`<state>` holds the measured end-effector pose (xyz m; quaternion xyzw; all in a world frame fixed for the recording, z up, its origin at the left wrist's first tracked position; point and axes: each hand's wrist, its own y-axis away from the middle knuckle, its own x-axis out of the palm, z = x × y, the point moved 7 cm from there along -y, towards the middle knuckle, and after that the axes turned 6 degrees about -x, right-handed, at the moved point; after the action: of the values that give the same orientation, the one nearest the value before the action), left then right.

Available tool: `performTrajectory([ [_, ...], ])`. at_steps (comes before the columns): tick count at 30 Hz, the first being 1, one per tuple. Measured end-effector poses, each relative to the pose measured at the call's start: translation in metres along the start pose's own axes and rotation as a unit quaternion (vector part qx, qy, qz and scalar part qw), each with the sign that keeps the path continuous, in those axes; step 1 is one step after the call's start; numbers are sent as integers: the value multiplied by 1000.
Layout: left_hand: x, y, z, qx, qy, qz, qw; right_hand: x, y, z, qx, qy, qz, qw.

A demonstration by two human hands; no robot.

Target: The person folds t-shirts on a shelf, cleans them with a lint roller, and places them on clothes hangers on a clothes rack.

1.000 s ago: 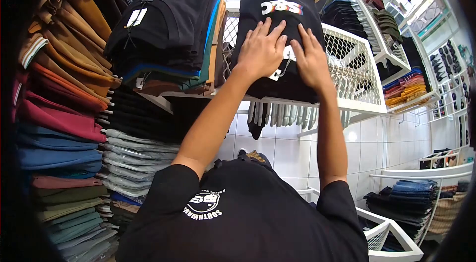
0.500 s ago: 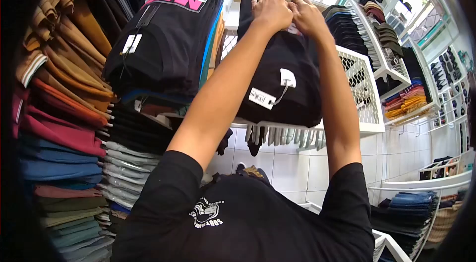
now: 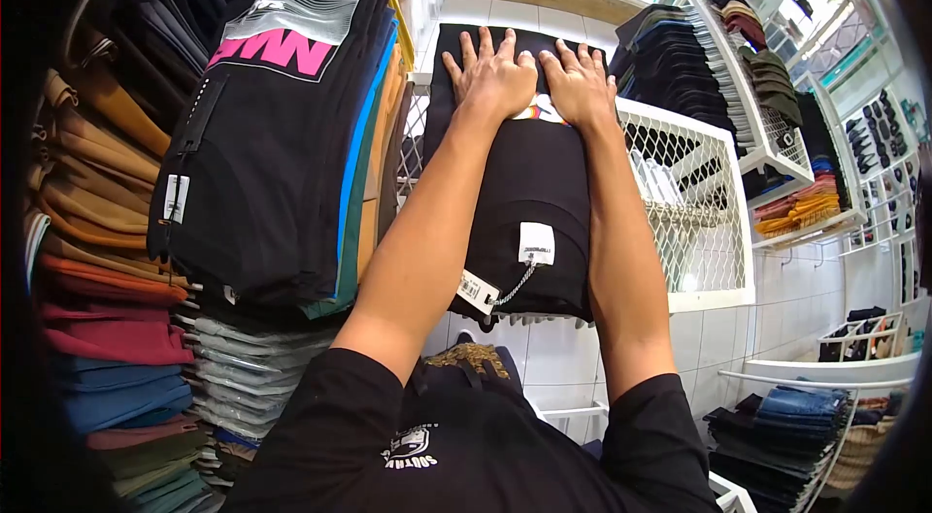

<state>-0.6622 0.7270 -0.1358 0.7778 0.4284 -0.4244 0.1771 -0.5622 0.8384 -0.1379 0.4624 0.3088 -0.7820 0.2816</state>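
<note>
A folded black T-shirt [image 3: 529,168] lies on top of a stack on a white mesh rack, straight in front of me. Its far end rests under both palms. My left hand [image 3: 493,76] presses flat on the cloth with fingers spread. Beside it, my right hand [image 3: 575,86] also lies flat, fingers stretched away from me. Part of a white and coloured print [image 3: 539,109] shows between the hands; the rest is covered. Near the close edge hang a white label [image 3: 536,243] and a price tag [image 3: 478,291] on a cord.
To the left stands a tall stack of folded T-shirts, its top black shirt [image 3: 262,144] printed pink and grey. The white mesh rack [image 3: 733,222] extends right. Folded trousers [image 3: 107,309] fill the far left. Shelves of dark clothes [image 3: 680,76] line the right side.
My hands have gone from bunched together at the shirt's far end to flat and spread. More of the shirt's far end shows, and the view has shifted.
</note>
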Motion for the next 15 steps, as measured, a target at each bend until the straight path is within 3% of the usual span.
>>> performTrajectory([
  [5,-10,6,-2,1,17,12,1000,-9,5,3,-8,-11,0,1000],
  [8,-19,24,4,19,35,70,997,-14,29,4,-41,-43,12,998],
  [10,-28,62,16,65,32,76,994,-15,63,0,-135,-78,-11,988],
  [11,-31,89,21,108,32,80,990,-10,87,-7,-220,-31,-36,974],
  [12,-42,123,28,131,48,58,988,-42,136,13,-143,-113,-42,982],
  [14,-49,179,52,241,44,7,969,-63,203,19,-125,-179,-90,972],
  [15,-70,210,51,175,133,39,975,-73,235,23,-116,-162,-108,974],
])
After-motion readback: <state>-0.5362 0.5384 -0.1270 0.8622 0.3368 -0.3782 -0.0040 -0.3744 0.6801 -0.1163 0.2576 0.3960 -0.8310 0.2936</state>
